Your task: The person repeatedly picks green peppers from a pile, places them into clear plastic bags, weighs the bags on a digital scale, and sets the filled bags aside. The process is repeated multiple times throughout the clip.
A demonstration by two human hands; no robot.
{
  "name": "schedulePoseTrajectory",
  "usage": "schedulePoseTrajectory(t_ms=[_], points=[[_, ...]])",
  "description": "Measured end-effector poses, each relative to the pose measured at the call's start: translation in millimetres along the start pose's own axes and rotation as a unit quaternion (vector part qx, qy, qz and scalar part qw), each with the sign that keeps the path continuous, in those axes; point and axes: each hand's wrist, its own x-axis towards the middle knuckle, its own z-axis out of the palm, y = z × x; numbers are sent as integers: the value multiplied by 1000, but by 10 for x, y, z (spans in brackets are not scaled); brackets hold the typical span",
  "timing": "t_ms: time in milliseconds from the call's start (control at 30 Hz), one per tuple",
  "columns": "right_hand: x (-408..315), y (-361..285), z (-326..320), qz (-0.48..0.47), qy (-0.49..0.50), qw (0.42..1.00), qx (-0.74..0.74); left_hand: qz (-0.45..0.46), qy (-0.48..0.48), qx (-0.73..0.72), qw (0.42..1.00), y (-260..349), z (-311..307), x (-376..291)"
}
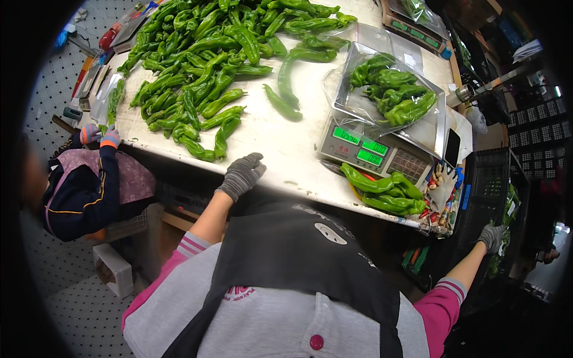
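My left hand, in a grey knitted glove, is at the front edge of the white table. It holds nothing, and its fingers are loosely spread. Beyond it lies a large pile of long green peppers. My right hand, gloved alike, reaches into a black plastic crate at the right, beside bagged green peppers. Its fingers are too small and dark to show a grip. On the digital scale, a metal tray carries clear plastic film and several green peppers.
More peppers lie before the scale, near a phone. A second scale stands at the far right. On the left, a co-worker's gloved hands hold something green at the table edge. Stacked black crates stand farther right.
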Motion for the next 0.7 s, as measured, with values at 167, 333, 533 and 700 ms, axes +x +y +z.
schedulePoseTrajectory(t_ms=[167,333,533,700], points=[[-60,-47,-48,8,-6,1000,2,176,116,-18,977,496,32,354],[-167,-6,-99,-25,-7,999,-33,300,160,-72,938,1352,-253,1407],[-224,72,-99,-50,-19,999,12,369,103,55,922,1906,-270,2184],[-228,46,-86,-19,-38,999,18,444,258,329,792,1640,-121,1957]])
